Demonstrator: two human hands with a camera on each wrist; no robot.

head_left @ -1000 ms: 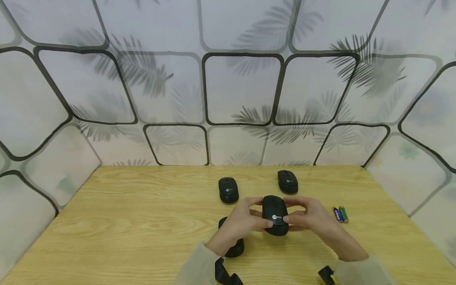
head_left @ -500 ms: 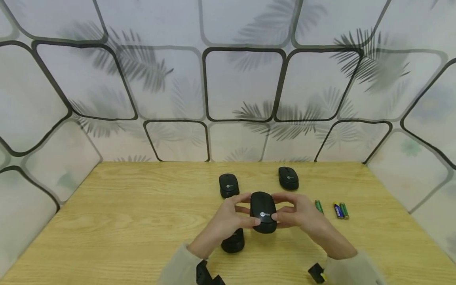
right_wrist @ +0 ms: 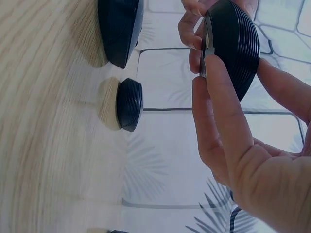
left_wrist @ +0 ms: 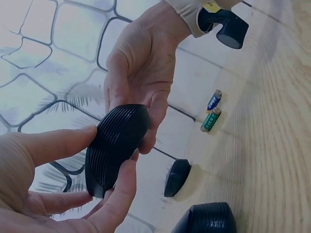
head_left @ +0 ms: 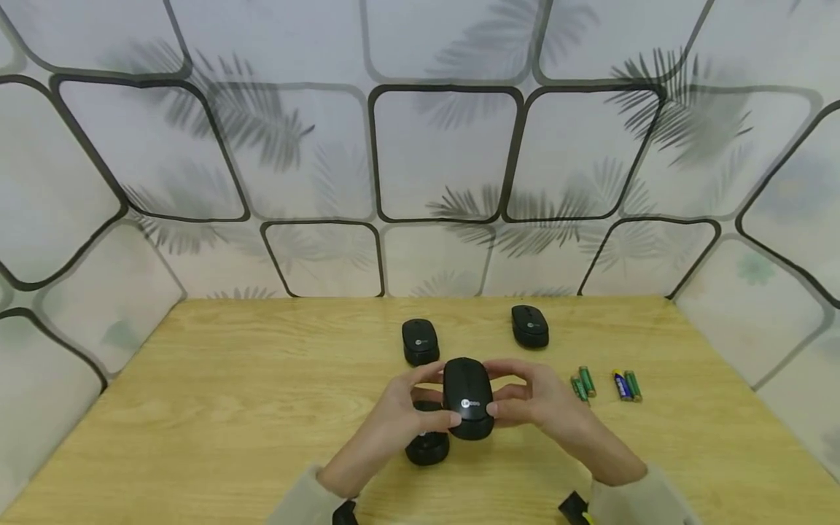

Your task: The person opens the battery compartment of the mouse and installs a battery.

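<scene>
A black computer mouse with a pale logo is held above the table between both hands, its top facing the head camera. My left hand grips its left side, thumb near the lower corner. On the opposite side my right hand pinches it between thumb and fingers. Ribbed sides of the held mouse show in the left wrist view, and again on the mouse in the right wrist view. Beneath the left hand a second black mouse lies on the table, partly covered by the fingers.
Two more black mice stand farther back, one mouse left of centre and one mouse to the right. Green batteries lie beside the right hand; a blue battery and another green battery lie farther right. A patterned curtain surrounds the wooden table.
Both hands have carried the held mouse leftward, over the mouse on the table. The green batteries near the right hand have come into sight as that hand shifted.
</scene>
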